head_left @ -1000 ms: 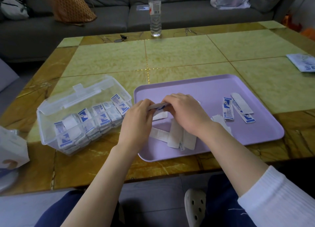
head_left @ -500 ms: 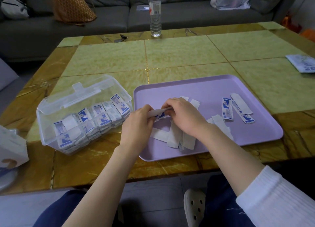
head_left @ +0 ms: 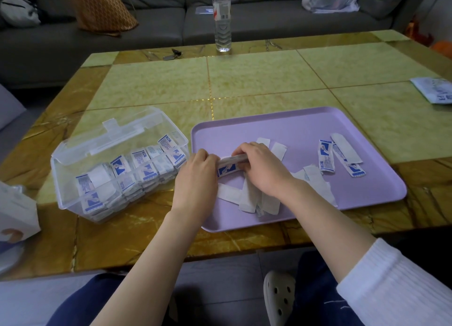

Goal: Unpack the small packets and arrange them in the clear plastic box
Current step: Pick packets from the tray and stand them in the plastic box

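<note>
Over the left part of the purple tray (head_left: 305, 120), my left hand (head_left: 198, 176) and my right hand (head_left: 264, 171) pinch the two ends of one small white-and-blue packet (head_left: 228, 167). White strips (head_left: 247, 196) lie in a loose pile on the tray under my right hand. A few more packets (head_left: 326, 158) lie on the tray's right side. The clear plastic box (head_left: 73, 161) stands open to the left of the tray, with several packets (head_left: 144, 169) in rows inside and its lid tipped back.
A water bottle (head_left: 222, 17) stands at the table's far edge, with keys (head_left: 173, 54) to its left. A printed sachet (head_left: 434, 93) lies at the right table edge. A white paper bag (head_left: 17, 213) sits at the near left corner. A grey sofa runs behind.
Both hands have sunk a little toward the tray with the packet between them, and its blue printed face now shows below my fingers.
</note>
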`<state>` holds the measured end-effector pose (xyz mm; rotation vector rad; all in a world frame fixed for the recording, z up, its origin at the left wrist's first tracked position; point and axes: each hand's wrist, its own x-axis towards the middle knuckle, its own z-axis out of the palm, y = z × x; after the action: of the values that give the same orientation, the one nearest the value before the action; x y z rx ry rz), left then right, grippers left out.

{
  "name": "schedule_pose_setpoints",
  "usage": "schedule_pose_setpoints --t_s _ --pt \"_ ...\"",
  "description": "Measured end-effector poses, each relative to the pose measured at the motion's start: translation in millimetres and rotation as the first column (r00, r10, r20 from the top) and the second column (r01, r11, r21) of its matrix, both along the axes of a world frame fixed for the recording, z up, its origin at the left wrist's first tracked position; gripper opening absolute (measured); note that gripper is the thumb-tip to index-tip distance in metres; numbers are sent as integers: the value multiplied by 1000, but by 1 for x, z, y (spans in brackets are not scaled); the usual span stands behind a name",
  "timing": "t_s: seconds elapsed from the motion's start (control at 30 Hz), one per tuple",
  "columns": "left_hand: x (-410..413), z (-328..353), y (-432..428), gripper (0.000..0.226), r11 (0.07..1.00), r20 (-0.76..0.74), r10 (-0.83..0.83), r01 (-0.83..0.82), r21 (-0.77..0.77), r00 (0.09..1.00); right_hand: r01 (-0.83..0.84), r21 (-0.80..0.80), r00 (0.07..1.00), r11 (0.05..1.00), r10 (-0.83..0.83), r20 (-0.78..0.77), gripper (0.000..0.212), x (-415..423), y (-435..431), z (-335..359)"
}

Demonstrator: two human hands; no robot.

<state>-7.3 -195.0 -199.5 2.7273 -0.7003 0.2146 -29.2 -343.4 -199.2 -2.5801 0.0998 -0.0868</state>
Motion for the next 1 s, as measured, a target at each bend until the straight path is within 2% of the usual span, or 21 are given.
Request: schedule_pose_setpoints --t_s 0.07,0.2,0.3,0.4,0.5,0.63,0.77,0.9,1.0 --pt "-1 0 0 35 998 -63 7 -11 -65 998 23 -6 1000 1000 -23 4 33 1 -2 1" --pt "-4 -4 -10 45 938 -292 -93 -14 -346 952 -7 70 1000 998 6 8 34 1 5 -1" --pt "-3 -10 -15 31 887 -302 -146 -10 -462 942 -67 83 997 994 64 32 32 0 15 -3" --pt "0 -7 -15 21 806 -275 -108 -78 -587 955 -30 65 998 997 26 66 26 2 13 -1" --pt "4 -4 -10 18 832 -166 -20 -76 -550 986 -7 69 996 998 0 93 27 2 7 2" --pt "3 -6 -5 11 923 -18 9 -15 -385 1000 -48 -58 999 997 49 16 24 -2 4 0" --pt "6 -2 1 16 912 -73 51 -76 -403 996 -63 -94 998 994 64 11 24 -2 4 0" --pt "4 4 1 10 905 -69 57 -80 -419 996 -67 -113 998 991 68 3 21 -2 4 2" --pt "4 2 3 15 944 -67 73 -91 -317 995 -83 -127 997 989 81 -20 22 -2 4 3"
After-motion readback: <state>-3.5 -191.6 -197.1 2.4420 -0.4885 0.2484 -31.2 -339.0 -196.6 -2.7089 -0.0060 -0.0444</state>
